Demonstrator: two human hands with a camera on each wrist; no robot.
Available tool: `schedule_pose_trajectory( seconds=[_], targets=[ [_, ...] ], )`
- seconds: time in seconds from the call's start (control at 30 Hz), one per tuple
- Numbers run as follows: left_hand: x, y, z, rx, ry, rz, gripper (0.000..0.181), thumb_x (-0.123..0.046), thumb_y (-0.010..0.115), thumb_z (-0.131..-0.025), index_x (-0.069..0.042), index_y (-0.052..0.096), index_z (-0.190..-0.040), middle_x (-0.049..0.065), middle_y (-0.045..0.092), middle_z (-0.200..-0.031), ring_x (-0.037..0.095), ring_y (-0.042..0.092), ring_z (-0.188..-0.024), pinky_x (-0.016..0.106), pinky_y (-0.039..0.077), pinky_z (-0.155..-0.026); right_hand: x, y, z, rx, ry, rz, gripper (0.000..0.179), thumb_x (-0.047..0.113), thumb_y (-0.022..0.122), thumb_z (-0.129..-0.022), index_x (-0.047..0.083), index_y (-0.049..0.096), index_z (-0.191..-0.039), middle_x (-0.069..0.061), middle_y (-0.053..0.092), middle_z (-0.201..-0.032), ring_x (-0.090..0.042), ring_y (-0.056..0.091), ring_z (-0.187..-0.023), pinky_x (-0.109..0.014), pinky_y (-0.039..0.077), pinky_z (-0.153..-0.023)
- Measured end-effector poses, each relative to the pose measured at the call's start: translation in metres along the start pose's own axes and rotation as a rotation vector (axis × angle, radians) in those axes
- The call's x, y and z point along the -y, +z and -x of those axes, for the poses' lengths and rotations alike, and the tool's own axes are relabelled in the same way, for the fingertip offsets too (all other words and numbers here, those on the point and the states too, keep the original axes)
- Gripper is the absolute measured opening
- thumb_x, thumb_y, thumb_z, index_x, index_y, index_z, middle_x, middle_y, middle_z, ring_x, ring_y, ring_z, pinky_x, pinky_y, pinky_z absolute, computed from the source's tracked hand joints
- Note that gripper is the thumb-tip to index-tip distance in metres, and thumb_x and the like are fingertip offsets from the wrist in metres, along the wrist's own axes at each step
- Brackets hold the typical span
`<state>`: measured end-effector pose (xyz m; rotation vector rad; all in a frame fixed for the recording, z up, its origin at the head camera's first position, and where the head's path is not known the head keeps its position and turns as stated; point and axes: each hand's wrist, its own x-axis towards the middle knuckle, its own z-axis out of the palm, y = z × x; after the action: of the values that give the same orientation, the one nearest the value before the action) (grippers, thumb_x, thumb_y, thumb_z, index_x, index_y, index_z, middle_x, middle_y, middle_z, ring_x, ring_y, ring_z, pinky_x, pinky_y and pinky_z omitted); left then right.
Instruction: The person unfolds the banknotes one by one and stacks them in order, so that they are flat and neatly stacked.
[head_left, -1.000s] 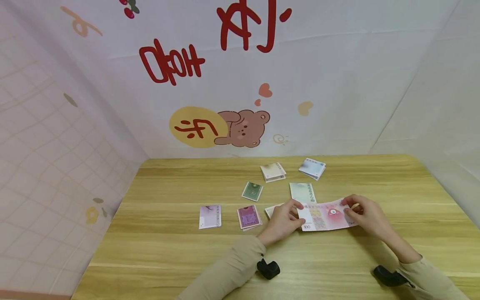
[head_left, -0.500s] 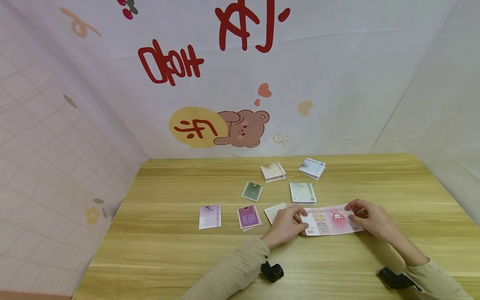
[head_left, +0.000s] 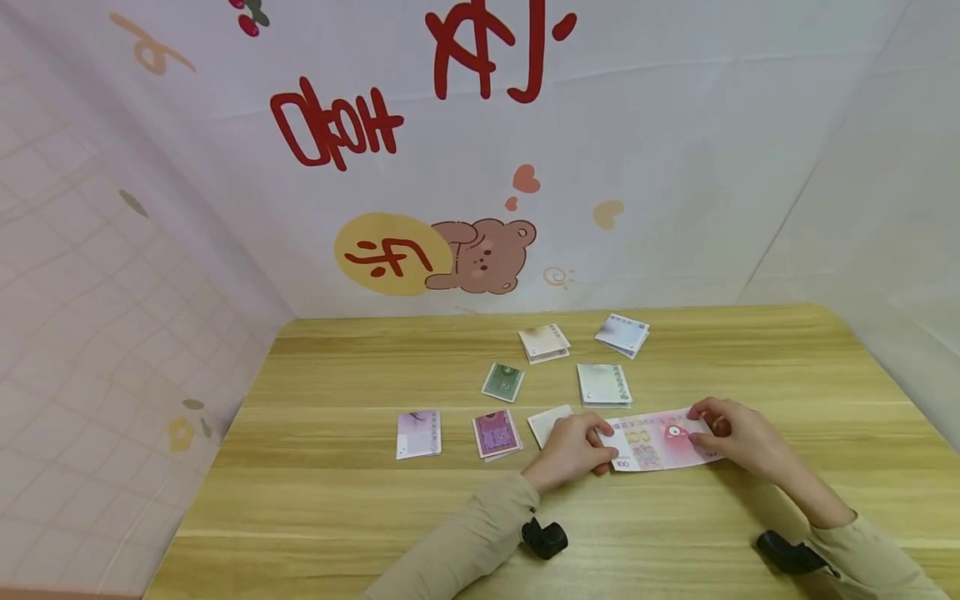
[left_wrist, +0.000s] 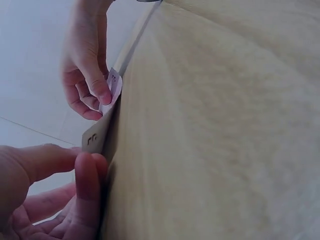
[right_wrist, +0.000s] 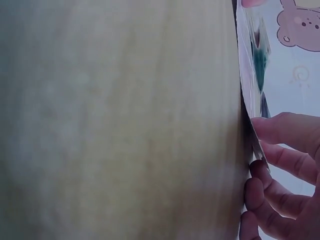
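A pink and white paper banknote marked 100 (head_left: 654, 442) stretches between both hands, its printed face up, close over the wooden table. My left hand (head_left: 573, 450) pinches its left end between thumb and fingers; the left wrist view shows the thumb and fingertips on the note's corner (left_wrist: 91, 140). At the opposite end, my right hand (head_left: 738, 433) pinches the right edge, and in the right wrist view its fingers (right_wrist: 285, 132) hold the thin edge of the paper. A pale folded note (head_left: 549, 423) lies just beyond the left hand, partly covered by it.
Several folded notes lie on the wooden table (head_left: 315, 508): purple (head_left: 418, 433), magenta (head_left: 497, 433), dark green (head_left: 503, 382), pale green (head_left: 604, 385), beige (head_left: 544, 342) and blue (head_left: 622, 334). A printed cloth (head_left: 660, 150) hangs behind the table. Black wrist devices (head_left: 544, 539) sit below the sleeves.
Both hands have shifted slightly toward the person with the banknote, uncovering the pale green note behind it. In the last half second they barely move, the right fingers sliding slightly further onto the note.
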<state>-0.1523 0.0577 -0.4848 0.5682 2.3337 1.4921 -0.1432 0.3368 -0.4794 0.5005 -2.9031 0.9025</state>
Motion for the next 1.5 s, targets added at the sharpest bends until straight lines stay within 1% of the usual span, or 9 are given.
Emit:
schedule_pose_trajectory(
  seconds=[0.1,0.2,0.33,0.53,0.7,0.9,1.07,1.27,1.5],
  targets=[
    [-0.001,-0.001,-0.001,0.019,-0.009,-0.031,0.022,-0.006,0.075,-0.083,0.000,0.066,-0.102,-0.006,0.059,-0.057,0.001,0.054,-0.044,0.014,0.040,-0.050,0.000,0.000,0.000,-0.002,0.014,0.017,0.024,0.005,0.079,-0.076,0.005,0.065,-0.095,-0.001,0.054,-0.079,-0.011,0.042,-0.066,-0.025,0.033,-0.054],
    [-0.003,-0.002,0.000,0.040,-0.020,-0.044,0.024,-0.007,0.074,-0.084,0.000,0.065,-0.104,-0.006,0.058,-0.055,0.002,0.054,-0.044,0.013,0.043,-0.057,0.002,0.000,0.001,0.003,0.036,0.037,0.024,0.006,0.080,-0.076,0.006,0.065,-0.095,-0.006,0.054,-0.084,-0.013,0.041,-0.067,-0.024,0.033,-0.054],
    [-0.005,-0.003,0.000,0.078,-0.033,-0.028,0.025,-0.007,0.073,-0.085,0.001,0.064,-0.107,-0.005,0.059,-0.056,0.003,0.055,-0.044,0.013,0.046,-0.062,0.003,-0.001,0.000,0.010,0.024,0.037,0.023,0.006,0.080,-0.076,0.006,0.066,-0.094,-0.006,0.053,-0.084,-0.013,0.042,-0.067,-0.024,0.034,-0.054],
    [-0.009,-0.007,0.001,0.163,-0.021,0.068,0.031,-0.001,0.070,-0.086,0.003,0.060,-0.114,0.002,0.064,-0.064,0.007,0.059,-0.048,0.017,0.049,-0.051,0.005,-0.007,-0.001,0.008,-0.037,-0.064,0.022,0.003,0.078,-0.078,0.003,0.067,-0.096,-0.005,0.062,-0.088,-0.008,0.055,-0.073,-0.024,0.048,-0.059],
    [-0.011,-0.016,-0.001,0.177,0.004,0.076,0.027,-0.002,0.069,-0.087,0.002,0.061,-0.113,0.000,0.064,-0.069,0.012,0.063,-0.053,0.020,0.051,-0.051,0.007,-0.009,-0.005,0.050,-0.067,-0.161,0.022,0.001,0.076,-0.080,0.001,0.066,-0.100,-0.007,0.066,-0.092,-0.004,0.060,-0.078,-0.024,0.053,-0.064],
    [-0.015,-0.031,-0.005,0.162,0.008,0.099,0.023,-0.001,0.068,-0.087,0.003,0.063,-0.109,0.001,0.065,-0.074,0.018,0.065,-0.059,0.023,0.052,-0.052,0.014,-0.004,-0.013,0.104,-0.058,-0.181,0.021,0.007,0.075,-0.083,0.004,0.067,-0.102,-0.003,0.066,-0.095,-0.006,0.060,-0.081,-0.025,0.054,-0.068],
    [-0.014,-0.041,-0.011,0.116,0.002,0.082,0.021,-0.001,0.067,-0.087,0.002,0.064,-0.108,0.000,0.065,-0.077,0.012,0.063,-0.061,0.018,0.049,-0.054,0.023,0.003,-0.022,0.094,-0.066,-0.185,0.017,0.008,0.073,-0.086,0.004,0.068,-0.101,-0.002,0.067,-0.094,-0.010,0.060,-0.082,-0.027,0.054,-0.069],
    [-0.007,-0.051,-0.018,0.037,0.001,0.113,0.019,0.001,0.066,-0.086,0.004,0.065,-0.105,0.001,0.064,-0.078,0.006,0.060,-0.062,0.017,0.047,-0.056,0.035,0.004,-0.033,0.076,-0.088,-0.166,0.016,0.001,0.072,-0.085,0.000,0.068,-0.100,-0.005,0.068,-0.092,-0.012,0.061,-0.078,-0.027,0.054,-0.065],
    [-0.001,-0.058,-0.028,-0.035,-0.004,0.142,0.017,0.002,0.065,-0.086,0.006,0.066,-0.102,0.006,0.064,-0.086,0.012,0.061,-0.067,0.019,0.049,-0.059,0.042,0.012,-0.051,0.109,-0.077,-0.212,0.014,0.000,0.069,-0.086,-0.001,0.067,-0.100,-0.005,0.066,-0.083,-0.014,0.061,-0.068,-0.027,0.053,-0.055]
  ],
)
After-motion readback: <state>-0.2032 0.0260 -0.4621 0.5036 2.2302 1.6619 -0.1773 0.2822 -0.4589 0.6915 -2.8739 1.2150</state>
